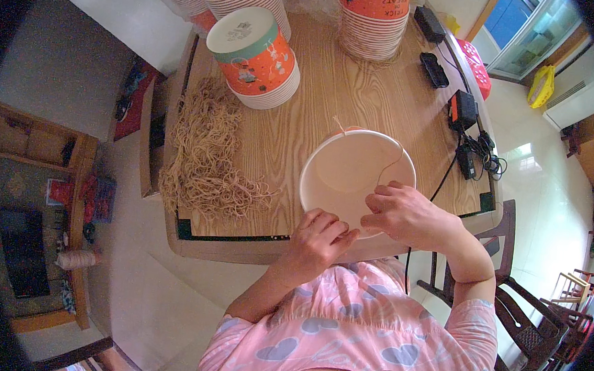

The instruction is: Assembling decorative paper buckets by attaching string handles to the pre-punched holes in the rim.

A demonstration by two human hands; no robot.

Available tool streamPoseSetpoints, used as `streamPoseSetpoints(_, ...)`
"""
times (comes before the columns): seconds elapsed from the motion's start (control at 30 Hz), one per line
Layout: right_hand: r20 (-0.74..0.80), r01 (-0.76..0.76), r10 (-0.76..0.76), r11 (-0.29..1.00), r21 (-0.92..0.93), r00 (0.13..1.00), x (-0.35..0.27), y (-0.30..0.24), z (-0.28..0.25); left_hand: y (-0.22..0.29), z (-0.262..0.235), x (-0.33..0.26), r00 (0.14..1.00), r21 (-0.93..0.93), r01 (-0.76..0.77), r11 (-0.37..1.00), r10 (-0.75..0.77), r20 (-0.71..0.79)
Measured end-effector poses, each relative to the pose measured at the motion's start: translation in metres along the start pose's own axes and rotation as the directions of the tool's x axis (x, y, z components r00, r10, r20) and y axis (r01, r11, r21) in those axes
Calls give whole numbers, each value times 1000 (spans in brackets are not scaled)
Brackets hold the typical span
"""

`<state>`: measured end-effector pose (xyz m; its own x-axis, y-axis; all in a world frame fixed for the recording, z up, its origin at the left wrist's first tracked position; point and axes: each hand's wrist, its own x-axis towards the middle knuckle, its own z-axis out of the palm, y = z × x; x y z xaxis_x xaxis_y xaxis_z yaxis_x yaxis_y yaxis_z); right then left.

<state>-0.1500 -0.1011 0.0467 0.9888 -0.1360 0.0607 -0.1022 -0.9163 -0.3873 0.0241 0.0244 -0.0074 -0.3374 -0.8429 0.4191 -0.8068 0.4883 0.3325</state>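
A paper bucket, white inside with a little orange showing at its far outer edge, stands at the near side of the table before me. A thin tan twine is fixed at its far rim, where a short tail sticks up, and runs across the opening to my right hand. My right hand is closed at the near right of the rim, its fingers pinched on the twine. Curled over the near left of the rim, my left hand grips the bucket. The fingertips of both hands are close together.
A loose heap of tan cords covers the table's left side. Behind it stands an upturned stack of orange and green buckets, with another stack at the back. Black adapters and cables lie along the right edge; a dark chair stands right.
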Motion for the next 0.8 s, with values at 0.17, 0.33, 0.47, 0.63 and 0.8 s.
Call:
streamPoseSetpoints(0.17,18,-12,12,999,-39,1000,1,1,1,1,-2,2,1000,3,3,1000,-3,8)
streamPoseSetpoints(0.33,71,-14,16,999,-32,997,3,0,-5,-3,0,3,999,-25,-24,999,24,-21)
streamPoseSetpoints(0.47,82,-40,37,999,27,996,0,1,-1,-3,-2,5,999,1,-29,1000,29,-27)
streamPoseSetpoints(0.63,72,-30,29,1000,7,997,-5,3,-3,-5,-3,6,999,-12,-36,999,36,-25)
streamPoseSetpoints(0.8,52,-48,47,999,19,998,-2,6,0,-5,-2,7,998,3,-32,999,32,-47)
